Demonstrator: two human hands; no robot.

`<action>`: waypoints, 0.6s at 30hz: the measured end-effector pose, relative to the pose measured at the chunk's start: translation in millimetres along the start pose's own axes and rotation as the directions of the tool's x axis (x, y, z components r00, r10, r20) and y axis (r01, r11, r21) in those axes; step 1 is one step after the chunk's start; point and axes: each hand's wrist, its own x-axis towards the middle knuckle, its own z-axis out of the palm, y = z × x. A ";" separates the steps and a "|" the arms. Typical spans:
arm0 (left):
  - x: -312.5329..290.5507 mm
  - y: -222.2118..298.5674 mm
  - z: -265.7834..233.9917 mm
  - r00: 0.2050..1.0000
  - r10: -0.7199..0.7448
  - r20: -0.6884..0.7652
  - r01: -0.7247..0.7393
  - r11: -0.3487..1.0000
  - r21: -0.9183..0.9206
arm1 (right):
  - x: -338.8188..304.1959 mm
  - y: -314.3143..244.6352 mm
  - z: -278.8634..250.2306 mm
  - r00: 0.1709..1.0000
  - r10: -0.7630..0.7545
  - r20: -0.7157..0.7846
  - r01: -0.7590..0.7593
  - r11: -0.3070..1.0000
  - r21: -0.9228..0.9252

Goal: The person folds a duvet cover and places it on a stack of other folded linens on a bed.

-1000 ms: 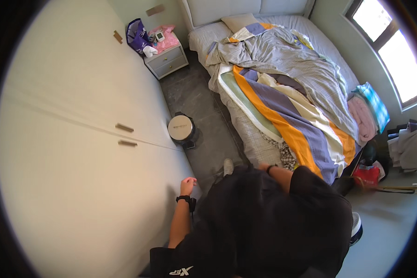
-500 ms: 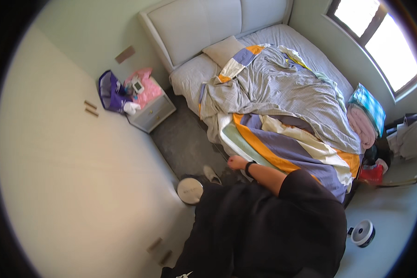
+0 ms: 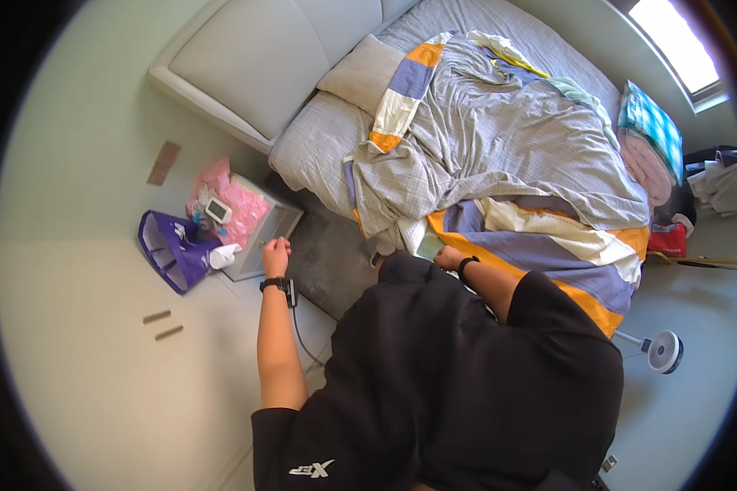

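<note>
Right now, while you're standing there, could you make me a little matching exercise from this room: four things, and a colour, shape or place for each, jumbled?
Things:
1. left hand
2. right hand
3. bag
4. fan

Descriptions:
A. purple
B. nearest the bed
C. round head, white rim
D. nearest the nightstand

Pairs: 1-D, 2-B, 3-A, 4-C

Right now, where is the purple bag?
At the head view's left, the purple bag is near the white device, left of the person's left hand.
</note>
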 end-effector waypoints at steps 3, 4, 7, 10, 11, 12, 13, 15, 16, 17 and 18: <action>45.3 50.5 24.9 0.995 -0.072 0.063 0.077 0.993 -0.087 | 71.4 -12.2 13.4 0.848 -0.530 -0.013 0.467 0.757 -0.457; 65.1 75.3 59.5 0.960 -0.017 0.278 0.022 1.000 -0.013 | 127.4 30.5 33.5 0.829 -0.534 -0.168 0.442 0.809 -0.388; 98.1 49.0 87.4 0.761 -0.142 0.633 -0.116 0.930 0.349 | 134.6 -64.2 -2.4 0.958 -0.206 -0.200 0.234 0.964 0.128; 111.4 77.5 123.1 0.549 -0.234 0.802 -0.560 0.610 0.561 | 137.1 -95.8 -31.9 0.937 -0.093 -0.336 0.205 0.927 0.315; 118.3 82.8 132.7 0.500 -0.240 0.832 -0.640 0.545 0.541 | 130.0 -112.2 -46.9 0.951 -0.055 -0.303 0.210 0.835 0.509; 120.5 93.3 151.1 0.535 -0.066 0.843 -0.686 0.548 0.478 | 125.2 -115.6 -54.2 0.963 -0.002 -0.269 0.194 0.700 0.688; 121.4 102.8 167.6 0.549 0.111 0.828 -0.732 0.543 0.413 | 138.1 -104.4 -51.8 0.928 0.044 -0.370 0.219 0.739 0.637; 127.4 144.5 200.8 0.439 0.025 0.898 -0.772 0.521 0.363 | 143.3 -69.7 -41.1 0.870 0.145 -0.470 0.180 0.795 0.579; 136.6 151.1 217.6 0.329 -0.007 0.944 -0.822 0.490 0.290 | 144.5 -52.0 -30.0 0.845 0.283 -0.453 0.176 0.653 0.736; 148.5 155.0 232.5 0.208 -0.049 0.977 -0.864 0.460 0.207 | 141.4 -41.5 -14.0 0.814 0.417 -0.405 0.185 0.474 0.861; 172.6 144.8 242.9 0.133 -0.081 0.988 -0.893 0.423 0.155 | 129.6 -54.7 -14.1 0.788 0.499 -0.360 0.182 0.369 0.911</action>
